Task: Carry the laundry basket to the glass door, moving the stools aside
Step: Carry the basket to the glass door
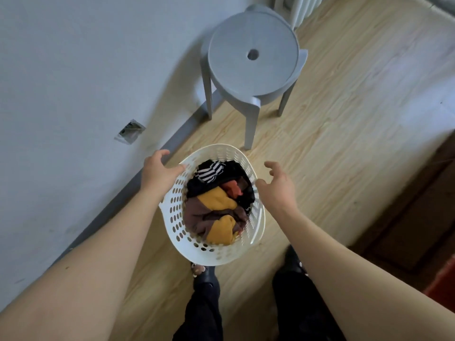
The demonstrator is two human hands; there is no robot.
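- The white perforated laundry basket (pixel 216 247) sits on the wood floor right at the person's feet, close by the wall, full of dark, mustard and striped clothes (pixel 216 205).
- The left hand (pixel 160 171) is spread open above the basket's left rim, thumb just at the edge, gripping nothing.
- The right hand (pixel 277 185) is also open, fingers loosely curled, at the right rim and empty too.
- The basket lies between the two hands, just beneath them; both look equally near, so I'd expect a grab on opposite sides.
- The basket's longer axis runs away from the person, toward the grey stool (pixel 253 57), which stands directly beyond it by the wall.
- No glass door shows from here.
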